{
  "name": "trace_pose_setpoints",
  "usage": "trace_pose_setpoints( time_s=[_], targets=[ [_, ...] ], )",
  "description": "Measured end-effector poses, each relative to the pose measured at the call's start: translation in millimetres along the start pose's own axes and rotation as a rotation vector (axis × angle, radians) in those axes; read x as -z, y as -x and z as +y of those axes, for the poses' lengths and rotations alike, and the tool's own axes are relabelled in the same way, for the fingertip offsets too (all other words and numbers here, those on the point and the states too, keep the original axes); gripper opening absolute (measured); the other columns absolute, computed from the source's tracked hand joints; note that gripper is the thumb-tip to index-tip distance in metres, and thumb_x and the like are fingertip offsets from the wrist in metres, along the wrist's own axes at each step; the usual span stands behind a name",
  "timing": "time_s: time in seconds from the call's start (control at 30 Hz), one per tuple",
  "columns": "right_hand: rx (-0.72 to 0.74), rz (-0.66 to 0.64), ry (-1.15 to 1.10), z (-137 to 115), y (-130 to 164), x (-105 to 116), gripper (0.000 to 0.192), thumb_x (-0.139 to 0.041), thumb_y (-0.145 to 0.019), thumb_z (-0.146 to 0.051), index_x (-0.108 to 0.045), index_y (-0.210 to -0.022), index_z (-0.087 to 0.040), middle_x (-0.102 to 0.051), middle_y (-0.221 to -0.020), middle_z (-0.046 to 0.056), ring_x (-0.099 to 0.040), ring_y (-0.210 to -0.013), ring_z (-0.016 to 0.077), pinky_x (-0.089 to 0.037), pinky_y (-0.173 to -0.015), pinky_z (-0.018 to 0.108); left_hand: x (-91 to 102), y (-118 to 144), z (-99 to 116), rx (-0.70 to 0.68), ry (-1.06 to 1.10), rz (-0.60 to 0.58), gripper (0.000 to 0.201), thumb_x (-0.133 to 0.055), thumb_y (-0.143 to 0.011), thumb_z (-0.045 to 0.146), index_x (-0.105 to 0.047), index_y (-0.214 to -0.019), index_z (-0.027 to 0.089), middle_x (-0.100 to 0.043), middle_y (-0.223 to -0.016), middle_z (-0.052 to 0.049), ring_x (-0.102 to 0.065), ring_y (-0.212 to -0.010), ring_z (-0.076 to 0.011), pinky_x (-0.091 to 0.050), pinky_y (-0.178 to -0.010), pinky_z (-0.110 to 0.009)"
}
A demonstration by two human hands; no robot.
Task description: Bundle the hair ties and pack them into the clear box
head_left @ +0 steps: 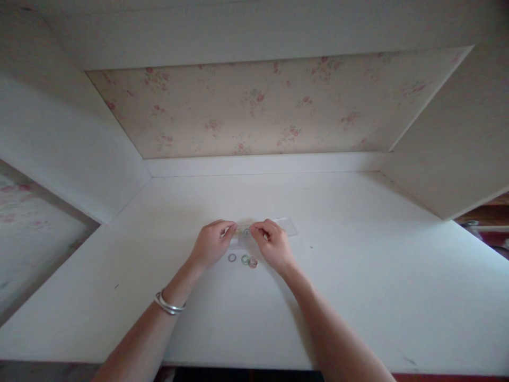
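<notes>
A small clear plastic bag is stretched between my two hands above the white tabletop. My left hand is closed, thumb and forefinger pinching its left side. At the other side, my right hand pinches too, its fingers curled in. A yellowish ring and a bluish-grey ring show between the fingertips; whether they are inside the bag I cannot tell. Just below lie a grey ring, a green ring and a reddish-brown ring, the last two touching.
Beyond my right hand lies a flat clear plastic piece on the white tabletop. White panels rise at the left and right, with floral wallpaper behind. Small dark marks dot the surface.
</notes>
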State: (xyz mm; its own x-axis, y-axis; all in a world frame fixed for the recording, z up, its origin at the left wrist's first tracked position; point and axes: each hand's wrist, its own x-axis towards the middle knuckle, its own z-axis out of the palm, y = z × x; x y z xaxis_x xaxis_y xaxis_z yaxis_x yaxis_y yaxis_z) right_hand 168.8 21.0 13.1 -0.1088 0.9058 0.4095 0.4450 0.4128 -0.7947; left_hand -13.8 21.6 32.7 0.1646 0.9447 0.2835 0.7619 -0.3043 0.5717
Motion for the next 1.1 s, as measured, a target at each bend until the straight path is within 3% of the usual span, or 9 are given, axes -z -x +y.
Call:
trace_pose_setpoints(
  time_s=[0.1,0.2,0.33,0.47,0.73,0.8,0.93,1.1],
  targets=[
    [0.233,-0.249,0.214,-10,9,-2,0.014,-0.056,-0.085,-0.027,-0.070,-0.082,-0.026,-0.064,-0.074,0.000,-0.053,-0.078,0.0162,-0.030,-0.078,0.033,8.8,20,-15,0.166,0.137,0.077,0.034,-0.048,-0.087,0.044,-0.069,-0.091,0.017,-0.070,-0.082,-0.002,-0.061,-0.070,-0.0141,-0.045,-0.065,-0.022],
    [0.370,-0.408,0.389,-17,16,-7,0.013,-0.057,-0.085,-0.029,-0.070,-0.082,-0.026,-0.064,-0.079,0.001,-0.051,-0.083,0.0180,-0.025,-0.077,0.035,15.9,34,-23,0.198,0.174,0.021,0.033,-0.050,-0.086,0.044,-0.070,-0.091,0.018,-0.069,-0.076,0.000,-0.059,-0.066,-0.0133,-0.043,-0.060,-0.021],
    [0.384,-0.487,0.501,-21,18,-16,0.018,-0.053,-0.088,-0.030,-0.068,-0.081,-0.023,-0.064,-0.080,0.002,-0.050,-0.082,0.0173,-0.023,-0.074,0.035,18.7,38,-21,0.117,0.181,-0.091,0.033,-0.049,-0.088,0.043,-0.069,-0.089,0.018,-0.065,-0.071,0.001,-0.054,-0.059,-0.0109,-0.040,-0.055,-0.019],
    [0.388,-0.504,0.481,-20,18,-20,0.016,-0.053,-0.087,-0.021,-0.068,-0.083,-0.023,-0.063,-0.080,0.002,-0.050,-0.082,0.0166,-0.023,-0.074,0.034,17.0,37,-16,0.059,0.178,-0.106,0.033,-0.046,-0.089,0.042,-0.069,-0.089,0.018,-0.065,-0.071,0.000,-0.052,-0.059,-0.0100,-0.040,-0.055,-0.019],
    [0.333,-0.392,0.318,-22,14,-13,0.020,-0.049,-0.091,-0.025,-0.069,-0.087,-0.026,-0.064,-0.081,0.002,-0.055,-0.081,0.0164,-0.029,-0.076,0.033,22.1,40,-14,0.069,0.182,-0.081,0.034,-0.045,-0.090,0.042,-0.069,-0.089,0.018,-0.066,-0.071,0.000,-0.052,-0.058,-0.0099,-0.040,-0.054,-0.019],
    [0.281,-0.296,0.285,-17,11,-12,0.020,-0.049,-0.091,-0.027,-0.069,-0.087,-0.025,-0.064,-0.082,0.002,-0.056,-0.082,0.0165,-0.031,-0.076,0.032,22.0,41,-14,0.056,0.158,-0.128,0.034,-0.045,-0.090,0.042,-0.069,-0.087,0.018,-0.066,-0.071,0.000,-0.053,-0.058,-0.0103,-0.041,-0.055,-0.020],
    [0.118,-0.054,0.282,-3,4,-12,0.020,-0.051,-0.090,-0.030,-0.070,-0.088,-0.024,-0.063,-0.082,0.003,-0.057,-0.079,0.0154,-0.034,-0.076,0.031,16.2,43,-18,-0.031,0.075,-0.335,0.025,-0.050,-0.087,0.036,-0.071,-0.086,0.021,-0.071,-0.083,-0.001,-0.061,-0.073,-0.0138,-0.046,-0.068,-0.023],
    [0.030,0.021,0.294,13,-3,-10,0.019,-0.052,-0.089,-0.031,-0.071,-0.089,-0.025,-0.063,-0.083,0.002,-0.058,-0.079,0.0150,-0.038,-0.075,0.029,11.3,46,-23,-0.085,-0.030,-0.368,0.019,-0.057,-0.084,0.032,-0.071,-0.094,0.024,-0.071,-0.094,-0.002,-0.063,-0.085,-0.0167,-0.046,-0.078,-0.025]
  ],
)
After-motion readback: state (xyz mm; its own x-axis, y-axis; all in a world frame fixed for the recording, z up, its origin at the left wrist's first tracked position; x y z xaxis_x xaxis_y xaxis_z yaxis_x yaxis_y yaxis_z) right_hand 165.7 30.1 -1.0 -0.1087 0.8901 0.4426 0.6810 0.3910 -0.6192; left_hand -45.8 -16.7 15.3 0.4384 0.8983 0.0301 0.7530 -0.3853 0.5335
